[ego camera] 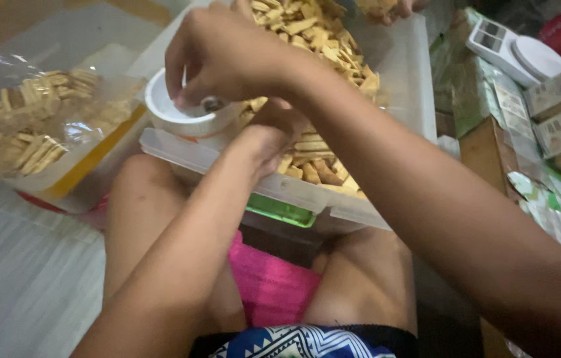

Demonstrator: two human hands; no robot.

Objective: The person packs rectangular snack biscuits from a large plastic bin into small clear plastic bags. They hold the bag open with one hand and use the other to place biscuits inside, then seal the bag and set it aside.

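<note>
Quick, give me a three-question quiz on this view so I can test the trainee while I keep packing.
1. True or false: the right hand reaches over the white bowl.
2. Where does the sealed clear bag of crackers lie? A) on the kitchen scale B) left of the clear plastic bin C) inside the bin
3. What fills the clear plastic bin?

Key
1. True; its fingers curl over the bowl's rim, while the left hand is under it at the bin's edge.
2. B.
3. Loose tan crackers, piled up to the near wall.
</note>
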